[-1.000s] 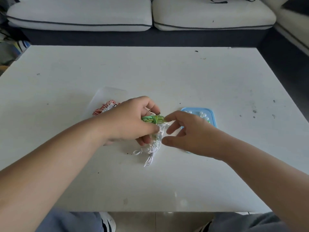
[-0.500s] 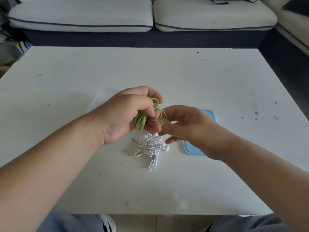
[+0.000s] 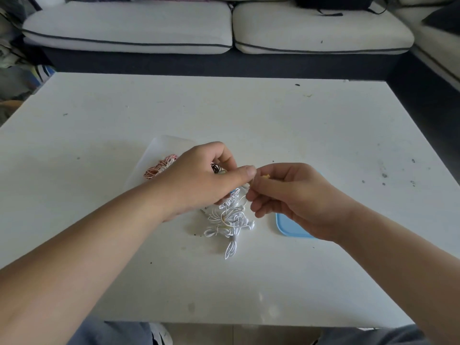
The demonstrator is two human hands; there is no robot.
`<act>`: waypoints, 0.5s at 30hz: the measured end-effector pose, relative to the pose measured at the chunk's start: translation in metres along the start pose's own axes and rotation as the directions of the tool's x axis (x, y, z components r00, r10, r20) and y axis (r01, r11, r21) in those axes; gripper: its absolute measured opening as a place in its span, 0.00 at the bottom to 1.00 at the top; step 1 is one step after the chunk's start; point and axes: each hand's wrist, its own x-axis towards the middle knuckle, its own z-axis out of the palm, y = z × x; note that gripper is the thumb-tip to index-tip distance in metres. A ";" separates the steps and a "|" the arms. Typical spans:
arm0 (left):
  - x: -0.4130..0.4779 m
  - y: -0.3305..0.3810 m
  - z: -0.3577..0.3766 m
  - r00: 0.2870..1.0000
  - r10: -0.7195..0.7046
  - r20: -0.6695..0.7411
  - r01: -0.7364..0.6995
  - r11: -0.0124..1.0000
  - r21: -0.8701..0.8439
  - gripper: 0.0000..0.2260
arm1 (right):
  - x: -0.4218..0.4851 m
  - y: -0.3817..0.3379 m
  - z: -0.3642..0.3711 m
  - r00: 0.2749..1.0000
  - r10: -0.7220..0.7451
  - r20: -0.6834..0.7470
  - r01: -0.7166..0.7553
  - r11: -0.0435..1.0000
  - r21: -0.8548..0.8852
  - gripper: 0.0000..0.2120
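Thin cable [image 3: 266,176], yellowish at its visible end, is pinched between the thumb and the fingers [image 3: 273,170] of the right hand [image 3: 296,197], whose other fingers are curled loosely below. The end is held in the air above the bench [image 3: 249,115], just right of the left thumb tip. From there the cable's long axis runs leftward and slightly down into the left hand [image 3: 199,181]. That hand's fingers are curled over the rest of the cable and its thumb is stretched toward the right hand. Most of the length is hidden under this hand. The two hands are almost touching, so any pull along the axis would most likely come from the right hand moving away to the right.

Directly below the hands a tangle of white earphone cables [image 3: 230,217] lies on the bench, apart from the held end. A black coil [image 3: 216,168] shows just beyond the left fingers. Farther left a red-and-white coil [image 3: 160,166] lies in a clear tray [image 3: 171,143]. A blue lid [image 3: 290,229] lies partly under the right wrist. A pale sofa [image 3: 129,26] stands beyond the far edge.
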 end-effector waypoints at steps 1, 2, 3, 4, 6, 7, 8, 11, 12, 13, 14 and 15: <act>0.000 -0.001 0.000 1.000 0.006 0.014 -0.007 0.999 0.033 0.12 | 0.000 0.001 0.000 1.000 -0.014 -0.016 0.013 0.998 -0.066 0.06; 0.000 -0.002 0.001 0.999 0.029 0.021 -0.030 0.999 0.046 0.10 | -0.001 0.001 0.000 0.999 -0.029 -0.030 0.025 0.991 -0.128 0.05; -0.001 0.000 0.003 0.997 0.070 0.019 -0.071 0.997 0.035 0.07 | -0.002 0.001 0.000 0.998 -0.042 -0.036 0.035 0.983 -0.180 0.05; -0.002 0.001 0.004 0.993 0.118 0.015 -0.119 0.993 0.013 0.06 | -0.002 0.001 0.001 0.998 -0.051 -0.034 0.042 0.975 -0.220 0.05; -0.002 0.004 0.008 0.982 0.188 0.021 -0.187 0.981 -0.044 0.05 | -0.004 0.000 0.002 0.998 -0.057 -0.019 0.050 0.962 -0.267 0.04; -0.002 0.005 0.010 0.980 0.197 0.036 -0.194 0.979 -0.064 0.04 | -0.005 -0.001 0.003 0.998 -0.059 -0.017 0.052 0.958 -0.282 0.04; -0.001 0.004 0.011 0.980 0.193 0.050 -0.190 0.979 -0.069 0.03 | -0.006 -0.001 0.003 0.998 -0.063 -0.020 0.055 0.956 -0.289 0.05; 0.002 -0.002 0.016 0.986 0.161 0.048 -0.156 0.983 -0.093 0.04 | -0.006 -0.002 0.004 0.999 -0.041 -0.036 0.034 0.984 -0.175 0.05; 0.004 -0.003 0.017 0.987 0.155 0.038 -0.150 0.981 -0.119 0.04 | -0.005 -0.003 0.004 0.999 -0.031 -0.040 0.026 0.992 -0.122 0.06; 0.005 -0.004 0.018 0.988 0.150 0.025 -0.145 0.979 -0.145 0.04 | -0.005 -0.003 0.004 0.998 -0.029 -0.050 0.025 0.996 -0.087 0.07; 0.006 -0.004 0.019 0.991 0.135 0.002 -0.133 0.977 -0.166 0.03 | -0.005 -0.004 0.003 0.997 -0.034 -0.064 0.030 0.997 -0.068 0.09; 0.007 -0.005 0.019 0.994 0.105 -0.021 -0.107 0.976 -0.188 0.02 | -0.004 -0.003 0.003 0.996 -0.043 -0.079 0.038 0.998 -0.059 0.12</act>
